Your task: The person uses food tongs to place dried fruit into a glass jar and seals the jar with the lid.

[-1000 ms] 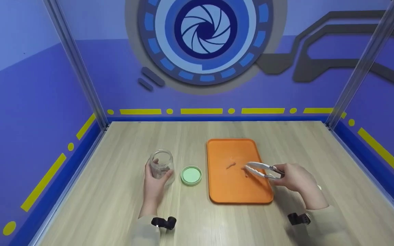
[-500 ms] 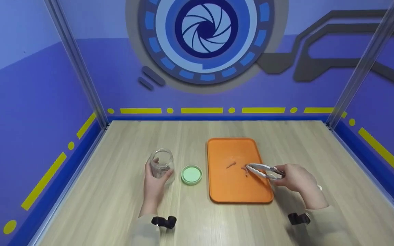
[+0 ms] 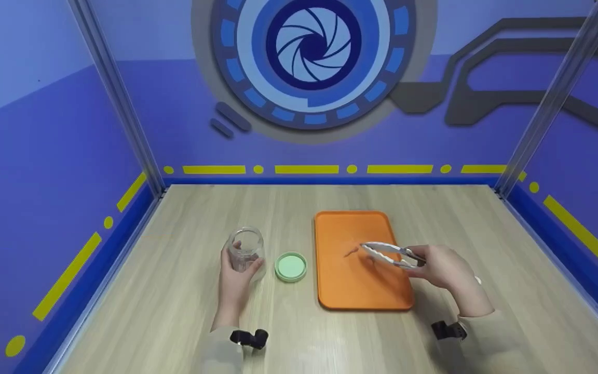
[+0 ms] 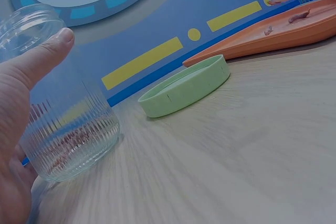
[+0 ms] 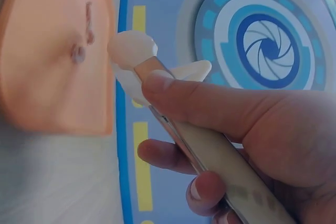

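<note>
My left hand grips a clear glass jar, fingers and thumb wrapped round its side. In the left wrist view, reddish-brown bits show through the ribbed lower wall of the jar, which stands uncapped on the table. My right hand holds white-tipped metal tongs above the orange tray. A small, thin reddish-brown piece lies on the tray near the tips; another little piece is clearer in the right wrist view. At the tong tip, the left wrist view shows a reddish speck.
A light green round lid lies on the wooden table between jar and tray. Blue printed walls with metal corner posts enclose the table at the back and sides.
The tongs have lifted and shifted left over the tray, away from the right-hand pieces. My right hand moved slightly left with them. The left hand and jar have stayed in place.
</note>
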A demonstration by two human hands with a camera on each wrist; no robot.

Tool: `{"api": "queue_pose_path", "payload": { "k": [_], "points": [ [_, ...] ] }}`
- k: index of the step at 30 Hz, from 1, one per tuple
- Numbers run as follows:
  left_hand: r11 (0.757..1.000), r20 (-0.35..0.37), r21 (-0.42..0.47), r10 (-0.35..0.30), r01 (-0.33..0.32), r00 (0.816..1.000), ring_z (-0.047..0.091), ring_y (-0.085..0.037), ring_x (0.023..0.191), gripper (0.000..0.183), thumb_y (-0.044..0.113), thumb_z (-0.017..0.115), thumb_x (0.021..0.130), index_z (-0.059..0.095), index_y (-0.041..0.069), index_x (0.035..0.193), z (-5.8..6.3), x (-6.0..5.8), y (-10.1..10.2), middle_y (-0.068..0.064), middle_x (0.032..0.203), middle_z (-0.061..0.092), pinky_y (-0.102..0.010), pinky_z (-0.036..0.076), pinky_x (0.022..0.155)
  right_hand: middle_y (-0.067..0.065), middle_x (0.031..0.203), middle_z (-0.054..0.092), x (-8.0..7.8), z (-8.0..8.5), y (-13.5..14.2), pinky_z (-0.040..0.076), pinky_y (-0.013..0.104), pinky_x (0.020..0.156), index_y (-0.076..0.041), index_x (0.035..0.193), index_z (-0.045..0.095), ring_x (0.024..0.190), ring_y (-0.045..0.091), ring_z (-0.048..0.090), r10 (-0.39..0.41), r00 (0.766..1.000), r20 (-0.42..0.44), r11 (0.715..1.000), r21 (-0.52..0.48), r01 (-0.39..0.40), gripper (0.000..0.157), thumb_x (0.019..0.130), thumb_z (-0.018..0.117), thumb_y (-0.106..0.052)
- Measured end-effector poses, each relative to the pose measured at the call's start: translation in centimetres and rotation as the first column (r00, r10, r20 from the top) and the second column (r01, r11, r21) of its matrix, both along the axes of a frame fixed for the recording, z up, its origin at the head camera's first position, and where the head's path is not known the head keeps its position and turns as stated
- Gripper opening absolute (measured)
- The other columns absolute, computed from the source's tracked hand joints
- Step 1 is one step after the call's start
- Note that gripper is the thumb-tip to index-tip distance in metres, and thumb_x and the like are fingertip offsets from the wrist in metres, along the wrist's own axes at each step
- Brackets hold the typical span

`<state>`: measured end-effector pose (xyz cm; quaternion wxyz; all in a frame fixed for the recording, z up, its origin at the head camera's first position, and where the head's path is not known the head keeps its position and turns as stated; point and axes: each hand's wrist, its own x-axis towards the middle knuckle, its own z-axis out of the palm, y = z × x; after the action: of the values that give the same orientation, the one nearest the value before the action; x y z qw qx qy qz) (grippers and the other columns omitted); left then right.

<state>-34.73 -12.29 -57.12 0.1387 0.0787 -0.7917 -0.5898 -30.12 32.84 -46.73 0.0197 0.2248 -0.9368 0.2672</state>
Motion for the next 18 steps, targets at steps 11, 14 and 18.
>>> {"api": "queue_pose_path", "payload": {
  "k": [11, 14, 18],
  "points": [
    [0.978, -0.055, 0.183, -0.091, 0.099, 0.994, 0.034, -0.032, 0.154, 0.095, 0.037, 0.087, 0.082, 0.032, 0.024, 0.157, -0.4, 1.0, -1.1, -0.006, 0.164, 0.039, -0.052, 0.020, 0.132, -0.003, 0.075, 0.063, 0.3, 1.7, -4.2, 0.039, 0.027, 0.056, -0.014, 0.109, 0.076, 0.066, 0.013, 0.051, -0.237, 0.971, -0.020, 0.960, 0.151, 0.237, 0.033, 0.080, 0.088, -0.023],
    [0.979, -0.048, 0.183, -0.085, 0.092, 0.995, 0.036, -0.032, 0.153, 0.093, 0.036, 0.087, 0.083, 0.033, 0.023, 0.157, -0.4, 1.0, -1.1, -0.004, 0.164, 0.039, -0.052, 0.021, 0.131, -0.003, 0.076, 0.063, 0.1, 1.9, -4.9, 0.040, 0.027, 0.056, -0.013, 0.113, 0.076, 0.066, 0.012, 0.051, -0.221, 0.975, -0.031, 0.963, 0.150, 0.223, 0.036, 0.080, 0.088, -0.023],
    [0.980, -0.046, 0.178, -0.084, 0.091, 0.995, 0.037, -0.033, 0.152, 0.092, 0.035, 0.086, 0.083, 0.032, 0.024, 0.157, -0.4, 1.0, -1.0, -0.003, 0.164, 0.039, -0.053, 0.022, 0.131, -0.002, 0.074, 0.063, -0.2, 2.5, -6.1, 0.040, 0.027, 0.056, -0.012, 0.113, 0.077, 0.065, 0.013, 0.051, -0.204, 0.978, -0.038, 0.969, 0.138, 0.207, 0.038, 0.080, 0.088, -0.024]
  ]
}}
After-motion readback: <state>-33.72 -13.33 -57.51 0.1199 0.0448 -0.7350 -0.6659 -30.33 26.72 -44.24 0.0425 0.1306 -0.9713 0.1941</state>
